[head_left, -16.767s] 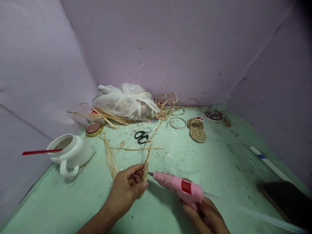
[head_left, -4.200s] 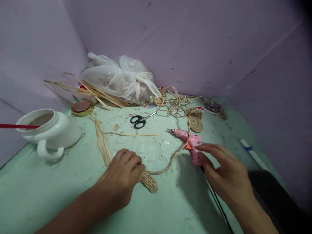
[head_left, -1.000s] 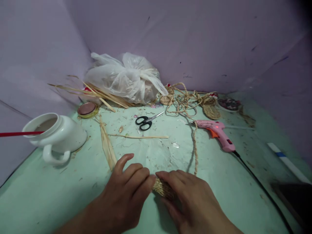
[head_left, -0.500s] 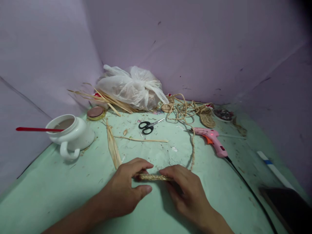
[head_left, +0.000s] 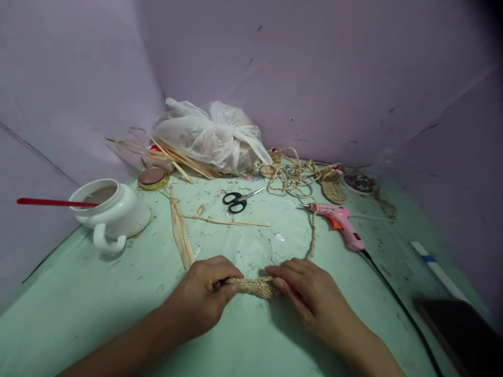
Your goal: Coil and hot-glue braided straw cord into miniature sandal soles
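Observation:
Between my hands is a small, flat, coiled piece of braided straw rope [head_left: 255, 286], tilted so that part of its top face shows. My left hand [head_left: 206, 293] pinches its left end between thumb and fingers. At the right end, my right hand [head_left: 306, 293] grips it with thumb and fingertips, partly covering it. A length of the rope [head_left: 313, 235] runs from behind my right hand up to the pink glue gun [head_left: 340, 220], which lies on its side with a small red light showing.
Black-handled scissors [head_left: 241, 200] and dry straw strips [head_left: 181, 230] lie ahead. At left stands a white pot [head_left: 118, 214] with a red stick [head_left: 55, 202]. A plastic bag [head_left: 212, 136], tangled rope [head_left: 294, 175] and a bowl [head_left: 359, 184] line the back. A black cable [head_left: 401, 303] crosses the right.
My left thumb has closed onto the coiled rope piece, where it was apart before. The piece has tilted, showing more of its face, and my right hand's grip has shifted.

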The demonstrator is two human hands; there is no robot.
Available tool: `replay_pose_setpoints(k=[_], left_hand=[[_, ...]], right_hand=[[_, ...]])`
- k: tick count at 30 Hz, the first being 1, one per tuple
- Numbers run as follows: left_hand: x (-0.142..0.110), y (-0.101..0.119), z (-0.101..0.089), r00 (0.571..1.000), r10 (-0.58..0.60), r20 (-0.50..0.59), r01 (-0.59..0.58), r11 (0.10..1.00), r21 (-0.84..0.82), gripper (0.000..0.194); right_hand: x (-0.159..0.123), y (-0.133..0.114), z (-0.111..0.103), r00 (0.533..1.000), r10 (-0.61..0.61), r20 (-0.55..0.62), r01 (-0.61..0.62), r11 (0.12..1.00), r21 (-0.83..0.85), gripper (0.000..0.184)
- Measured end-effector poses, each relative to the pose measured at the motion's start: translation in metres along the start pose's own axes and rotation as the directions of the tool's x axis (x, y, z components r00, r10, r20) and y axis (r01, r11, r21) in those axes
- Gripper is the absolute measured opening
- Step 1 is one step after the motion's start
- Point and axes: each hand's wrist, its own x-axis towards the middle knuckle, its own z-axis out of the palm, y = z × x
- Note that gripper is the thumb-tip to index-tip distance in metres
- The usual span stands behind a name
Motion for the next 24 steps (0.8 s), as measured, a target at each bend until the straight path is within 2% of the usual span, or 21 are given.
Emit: replay_pose_setpoints(k=[3, 5, 8, 11, 13, 15, 19, 22, 24], left_hand=[[-0.001, -0.004, 0.003, 0.999, 0.03, -0.022, -0.029, 0.998, 0.063, 0.016], [-0.003, -0.007, 0.007, 0.987, 0.149, -0.057, -0.136, 0.974, 0.182, 0.021], [-0.004, -0.01, 0.013, 0.931, 0.362, -0.04, -0.313, 0.852, 0.419, 0.028], [-0.004, -0.01, 0.018, 0.893, 0.449, 0.009, -0.377, 0.739, 0.558, 0.026], [-0.004, -0.009, 0.019, 0.882, 0.47, 0.032, -0.385, 0.682, 0.622, 0.026], [-0.003, -0.008, 0.02, 0.88, 0.471, 0.06, -0.387, 0.638, 0.666, 0.027], [-0.002, -0.006, 0.022, 0.888, 0.447, 0.105, -0.384, 0.598, 0.704, 0.035], [-0.003, -0.006, 0.024, 0.905, 0.404, 0.13, -0.366, 0.589, 0.72, 0.04], [-0.003, -0.006, 0.025, 0.915, 0.378, 0.141, -0.352, 0.578, 0.736, 0.042]], right_hand=[[0.001, 0.001, 0.003, 1.0, 0.008, -0.004, -0.008, 1.0, -0.002, 0.026], [0.002, 0.001, 0.007, 0.999, 0.025, -0.039, -0.024, 0.999, 0.027, 0.024], [0.001, 0.001, 0.012, 0.994, 0.063, -0.085, -0.052, 0.991, 0.12, 0.02], [0.001, 0.002, 0.013, 0.989, 0.085, -0.125, -0.063, 0.984, 0.168, 0.021], [0.001, 0.004, 0.012, 0.986, 0.038, -0.159, -0.013, 0.988, 0.156, 0.025], [0.002, 0.005, 0.01, 0.983, -0.058, -0.173, 0.08, 0.989, 0.126, 0.031], [0.002, 0.009, 0.009, 0.963, -0.219, -0.157, 0.226, 0.974, 0.027, 0.041], [-0.001, 0.01, 0.012, 0.958, -0.244, -0.15, 0.243, 0.97, -0.026, 0.044], [-0.006, 0.009, 0.013, 0.972, -0.196, -0.129, 0.198, 0.98, 0.006, 0.043]])
